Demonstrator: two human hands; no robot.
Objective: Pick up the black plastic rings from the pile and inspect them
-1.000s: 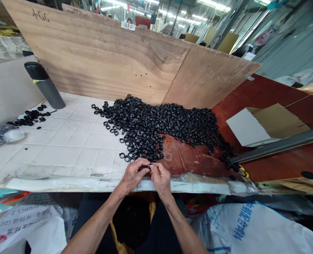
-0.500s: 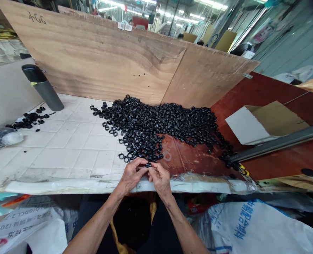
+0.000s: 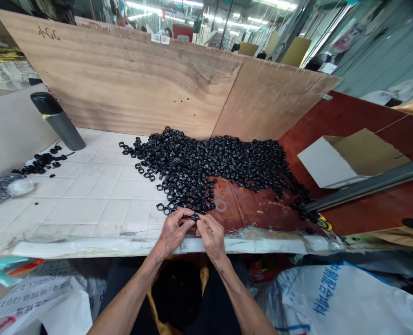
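Directly between fingers [image 3: 183, 212]: black piece [image 3: 194, 217]

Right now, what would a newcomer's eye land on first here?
Most likely the big heap of black rings across the middle of the table, in front of the wooden board. Next, at the heap's near edge, the person's left grip and right grip hold a small black piece between them. A dark bottle stands back left.

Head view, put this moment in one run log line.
left hand: pinching small black part | right hand: pinching same part | black ring pile: on table beyond hands | dark bottle: standing at left
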